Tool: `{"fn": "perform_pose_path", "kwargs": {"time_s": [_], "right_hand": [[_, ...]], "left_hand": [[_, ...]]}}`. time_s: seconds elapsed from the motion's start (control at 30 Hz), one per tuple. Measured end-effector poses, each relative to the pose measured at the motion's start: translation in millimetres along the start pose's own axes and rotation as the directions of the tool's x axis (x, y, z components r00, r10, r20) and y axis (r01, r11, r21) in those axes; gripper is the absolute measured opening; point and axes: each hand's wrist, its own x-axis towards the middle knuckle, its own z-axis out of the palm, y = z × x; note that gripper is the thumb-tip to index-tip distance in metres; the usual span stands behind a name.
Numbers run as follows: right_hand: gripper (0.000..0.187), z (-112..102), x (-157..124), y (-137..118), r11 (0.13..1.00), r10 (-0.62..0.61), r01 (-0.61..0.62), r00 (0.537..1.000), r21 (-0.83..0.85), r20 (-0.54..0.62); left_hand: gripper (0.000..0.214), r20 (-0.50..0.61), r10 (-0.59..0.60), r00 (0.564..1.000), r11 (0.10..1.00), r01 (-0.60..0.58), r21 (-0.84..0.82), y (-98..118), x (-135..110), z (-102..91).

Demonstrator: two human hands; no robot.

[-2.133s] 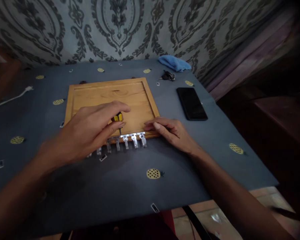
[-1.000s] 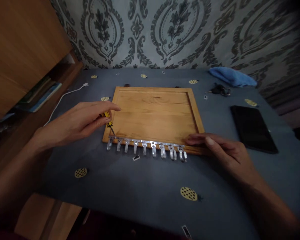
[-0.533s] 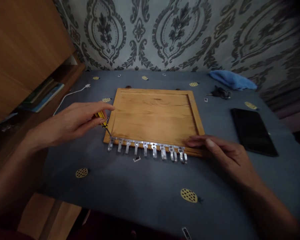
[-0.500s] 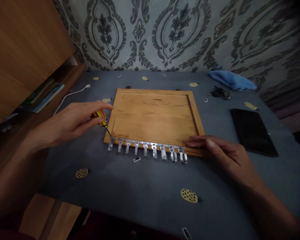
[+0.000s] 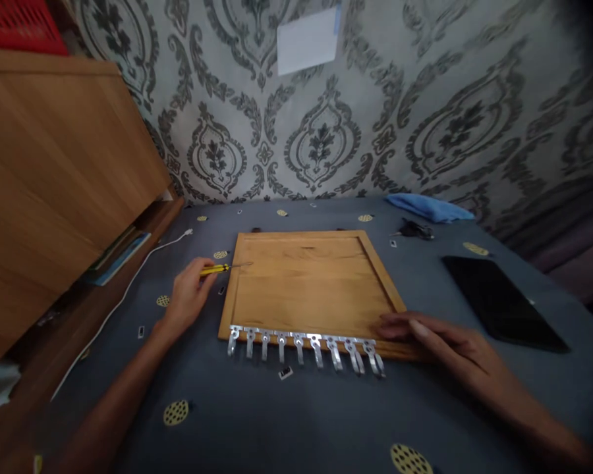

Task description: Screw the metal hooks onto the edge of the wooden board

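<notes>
My left hand is closed round the yellow handle of a screwdriver. The shaft points right, over the left side of a framed wooden board, with its tip above the panel. Along the board's near edge runs a metal hook rail with several silver hooks hanging past the edge. My right hand lies at the board's near right corner, fingers stretched over the frame and thumb apart. Its fingertips touch the wood close to the rail's right end.
A black tablet-like slab lies right of the board. Behind it are keys and a blue cloth. A white cable runs along the left, beside a wooden cabinet. The patterned wall stands behind the table.
The screwdriver tip has come away from the rail's left end; my left hand has lifted it up and turned it toward the board's middle. My view has tilted upward. My right hand stays at the corner.
</notes>
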Motion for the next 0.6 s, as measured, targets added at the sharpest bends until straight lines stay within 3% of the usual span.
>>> {"fn": "perform_pose_path", "kwargs": {"time_s": [0.17,0.33,0.47,0.6], "right_hand": [[0.060,0,2,3,0.999,-0.034,0.034,0.999,-0.006,0.003],[0.060,0,4,2,0.999,-0.038,0.038,0.999,-0.016,0.011],[0.066,0,2,0,0.999,-0.033,0.034,0.999,-0.020,0.037],[0.068,1,-1,-1,0.999,-0.041,0.041,0.998,0.002,0.040]], "left_hand": [[0.035,0.138,-0.085,0.987,0.995,0.076,0.066,-17,-3,10.7],[0.037,0.196,-0.099,0.976,0.988,0.074,0.133,-11,-4,11.9],[0.037,0.209,-0.030,0.977,0.987,-0.005,0.162,2,5,14.7],[0.035,0.239,0.117,0.964,0.977,-0.155,0.147,15,21,30.7]]}}
